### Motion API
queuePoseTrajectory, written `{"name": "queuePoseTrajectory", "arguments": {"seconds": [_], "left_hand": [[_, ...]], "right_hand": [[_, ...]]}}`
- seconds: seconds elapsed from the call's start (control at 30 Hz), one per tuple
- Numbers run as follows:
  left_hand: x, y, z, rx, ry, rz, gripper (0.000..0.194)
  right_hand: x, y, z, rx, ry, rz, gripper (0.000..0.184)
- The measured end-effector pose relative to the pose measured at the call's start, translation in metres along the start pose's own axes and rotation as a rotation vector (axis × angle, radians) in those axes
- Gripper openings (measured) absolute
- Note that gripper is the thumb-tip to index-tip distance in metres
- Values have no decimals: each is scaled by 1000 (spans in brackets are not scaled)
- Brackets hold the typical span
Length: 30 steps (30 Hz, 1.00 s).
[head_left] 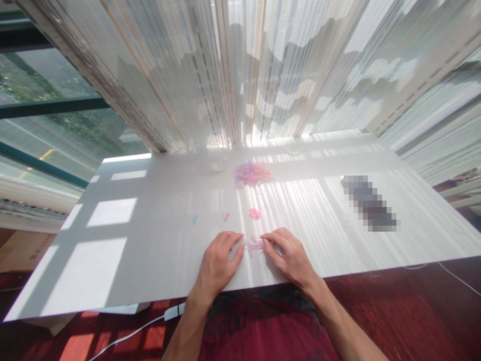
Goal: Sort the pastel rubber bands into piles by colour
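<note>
Beyond our maroon shirt [263, 331], our left hand [220, 260] and right hand [291, 255] flank pale-pink strands [255, 244], likely for easy reach, fingers curled narrowly; any grip we cannot tell. Farther, a pink cluster [255, 213] sits apart from the mixed pile [251, 174], perhaps against mingling.

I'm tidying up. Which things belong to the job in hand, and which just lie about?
Seemingly in use:
left hand, right hand, pale pink bits, big mixed pile, pink pile, lilac pile, teal pile

Seemingly lying about:
blurred dark object, cardboard box, clear dish (unsure)
</note>
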<state>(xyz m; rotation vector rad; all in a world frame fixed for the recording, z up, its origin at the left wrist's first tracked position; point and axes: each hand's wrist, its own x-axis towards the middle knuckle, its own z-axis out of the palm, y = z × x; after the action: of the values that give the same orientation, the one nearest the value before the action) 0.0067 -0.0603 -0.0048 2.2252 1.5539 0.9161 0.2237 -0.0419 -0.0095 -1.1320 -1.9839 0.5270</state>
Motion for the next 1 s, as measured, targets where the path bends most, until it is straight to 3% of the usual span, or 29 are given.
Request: {"name": "queuePoseTrajectory", "arguments": {"seconds": [0.33, 0.63, 0.8, 1.0], "left_hand": [[7, 5, -3, 29, -46, -3, 11], [6, 6, -9, -120, -23, -43, 10], [10, -3, -15, -103, 134, -71, 10], [21, -22, -20, 38, 351, -218, 12]], "right_hand": [[1, 0, -1, 0, -1, 7, 14], [1, 1, -2, 30, -9, 14, 15], [1, 1, -1, 42, -9, 28, 15], [0, 4, 1, 53, 6, 37, 13]]}}
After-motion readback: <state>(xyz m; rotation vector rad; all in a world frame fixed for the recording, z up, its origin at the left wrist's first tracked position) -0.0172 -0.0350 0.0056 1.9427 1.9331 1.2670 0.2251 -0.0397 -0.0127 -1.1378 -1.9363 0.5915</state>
